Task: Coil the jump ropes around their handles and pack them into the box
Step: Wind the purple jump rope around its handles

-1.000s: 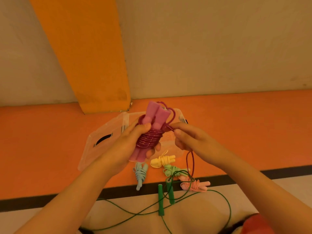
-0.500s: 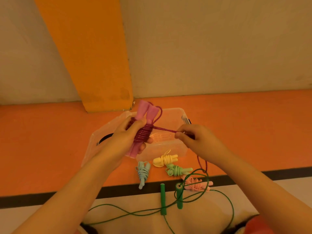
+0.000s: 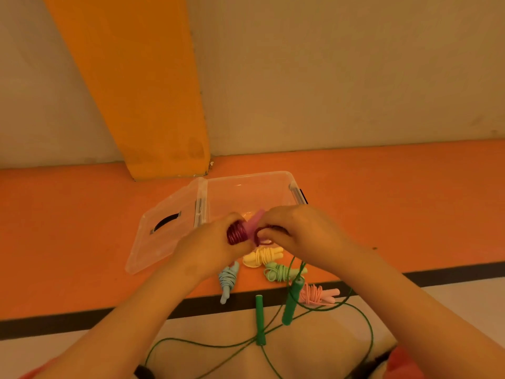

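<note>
Rope [image 3: 237,234], coiled purple, is gripped by the left hand [image 3: 210,247]; the right hand [image 3: 297,231] pinches its loop over the box [image 3: 246,177].

- Deep magenta cord [image 3: 237,234] on pink handles [image 3: 256,222].
- Clear box [image 3: 246,184], black latches [image 3: 302,196].
- Below: yellow bundle [image 3: 263,255], pale green bundle [image 3: 278,272], pale blue bundle [image 3: 229,280], pink bundle [image 3: 317,294].
- Dark green loose rope [image 3: 260,318].

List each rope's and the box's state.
Box, open.
Magenta rope, coiled, gripped by left hand, end pinched by right hand.
Yellow rope, coiled, outside box.
Light green rope, coiled, outside box.
Blue rope, coiled, outside box.
Pink rope, coiled, outside box.
Dark green rope, uncoiled.
</note>
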Action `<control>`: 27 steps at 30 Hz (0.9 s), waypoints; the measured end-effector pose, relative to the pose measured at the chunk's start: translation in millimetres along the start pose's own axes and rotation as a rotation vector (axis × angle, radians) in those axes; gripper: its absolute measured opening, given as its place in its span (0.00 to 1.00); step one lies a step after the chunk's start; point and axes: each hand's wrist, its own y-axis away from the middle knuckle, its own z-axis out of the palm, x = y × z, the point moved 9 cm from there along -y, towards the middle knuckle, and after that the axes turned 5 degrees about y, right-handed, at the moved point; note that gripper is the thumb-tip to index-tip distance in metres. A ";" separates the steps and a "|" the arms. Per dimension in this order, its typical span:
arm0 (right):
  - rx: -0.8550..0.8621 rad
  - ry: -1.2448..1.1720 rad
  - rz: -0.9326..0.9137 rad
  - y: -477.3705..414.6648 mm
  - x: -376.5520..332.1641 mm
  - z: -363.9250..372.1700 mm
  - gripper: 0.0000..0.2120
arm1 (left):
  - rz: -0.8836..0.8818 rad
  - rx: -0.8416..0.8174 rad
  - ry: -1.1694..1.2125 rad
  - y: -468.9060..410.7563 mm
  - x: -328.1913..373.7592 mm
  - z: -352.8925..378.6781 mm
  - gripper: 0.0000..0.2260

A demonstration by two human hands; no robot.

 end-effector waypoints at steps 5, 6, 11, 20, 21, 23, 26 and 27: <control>-0.051 -0.069 -0.024 2.2 -6.1 16.5 0.10 | 0.070 -0.108 -0.282 12.6 9.2 14.9 0.21; -0.039 -0.101 -0.020 2.2 -6.5 15.4 0.10 | 0.083 -0.095 -0.273 14.3 11.4 12.2 0.22; -0.041 -0.227 -0.002 1.4 -8.0 14.9 0.06 | 0.124 -0.149 -0.256 16.4 14.6 8.1 0.16; 0.017 -0.784 0.229 5.6 15.2 10.2 0.09 | 0.183 -0.296 0.383 25.6 32.3 5.0 0.10; 0.034 -0.831 0.250 6.2 17.4 9.0 0.11 | 0.173 -0.291 0.494 26.2 34.2 1.6 0.08; 0.048 -0.897 0.293 8.0 23.3 10.0 0.14 | 0.159 -0.239 0.623 24.3 34.5 -7.6 0.09; 0.035 -0.961 0.301 10.2 26.0 13.7 0.17 | 0.172 -0.150 0.735 18.4 30.9 -19.2 0.13; 0.032 -0.967 0.292 10.4 25.4 14.3 0.20 | 0.177 -0.141 0.752 17.1 30.3 -19.4 0.14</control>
